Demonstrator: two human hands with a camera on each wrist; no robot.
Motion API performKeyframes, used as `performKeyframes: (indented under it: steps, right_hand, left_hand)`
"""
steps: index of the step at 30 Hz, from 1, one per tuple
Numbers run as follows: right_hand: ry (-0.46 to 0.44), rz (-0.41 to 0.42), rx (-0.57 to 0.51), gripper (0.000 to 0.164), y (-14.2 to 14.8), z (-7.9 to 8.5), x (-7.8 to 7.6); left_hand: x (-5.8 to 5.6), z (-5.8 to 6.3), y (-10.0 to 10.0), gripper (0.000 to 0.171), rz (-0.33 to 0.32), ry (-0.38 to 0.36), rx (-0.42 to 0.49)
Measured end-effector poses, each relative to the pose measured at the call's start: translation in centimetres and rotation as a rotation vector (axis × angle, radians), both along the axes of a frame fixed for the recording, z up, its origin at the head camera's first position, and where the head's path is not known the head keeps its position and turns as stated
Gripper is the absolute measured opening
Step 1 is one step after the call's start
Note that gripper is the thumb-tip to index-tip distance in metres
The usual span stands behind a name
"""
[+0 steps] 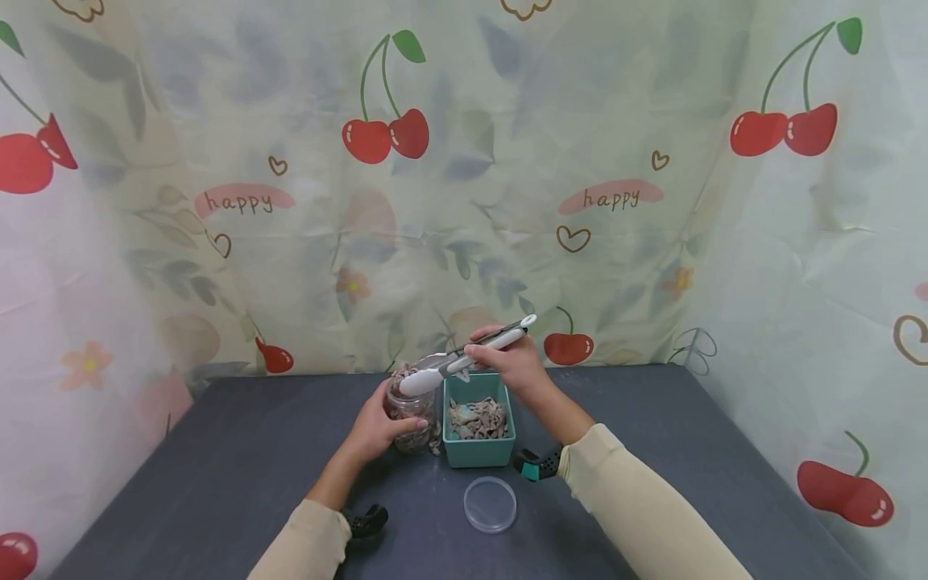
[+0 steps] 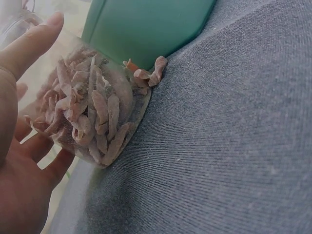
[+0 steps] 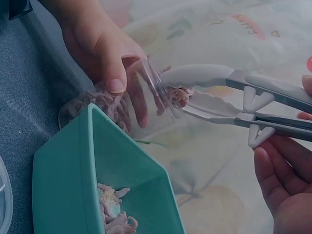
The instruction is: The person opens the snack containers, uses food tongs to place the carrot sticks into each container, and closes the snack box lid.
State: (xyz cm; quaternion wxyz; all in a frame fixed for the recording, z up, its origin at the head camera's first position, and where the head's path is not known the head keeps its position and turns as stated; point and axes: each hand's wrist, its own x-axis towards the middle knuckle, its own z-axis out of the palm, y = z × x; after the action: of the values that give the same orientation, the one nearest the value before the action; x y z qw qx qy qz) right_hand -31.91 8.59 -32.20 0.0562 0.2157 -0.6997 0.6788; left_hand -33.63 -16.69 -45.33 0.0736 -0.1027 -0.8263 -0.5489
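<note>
My left hand [image 1: 373,427] grips a clear jar [image 2: 73,53] round its side, thumb in front. Dried, twisted greyish-pink strips [image 2: 100,109] fill its lower part. My right hand [image 1: 513,366] holds a pair of kitchen tongs [image 1: 464,364], grey with white tips. In the right wrist view, the tong tips reach the jar's mouth, with a small clump of strips [image 3: 179,95] between them. A teal rectangular bin [image 1: 478,456] stands right beside the jar, with more strips [image 1: 480,419] at its bottom.
A round clear lid [image 1: 490,505] lies on the dark grey tabletop [image 1: 290,451] in front of the bin. A few loose strips [image 2: 157,71] lie by the jar's base. A printed curtain [image 1: 464,201] hangs behind and on both sides.
</note>
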Motion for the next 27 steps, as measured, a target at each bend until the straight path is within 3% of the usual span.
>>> performKeyframes:
  steps: [27]
  right_hand:
    - [0.029,-0.026,-0.036,0.031,1.1,0.7,0.2]
  left_hand:
    - [0.1,0.0,0.0,0.088,-0.002,0.01,0.003]
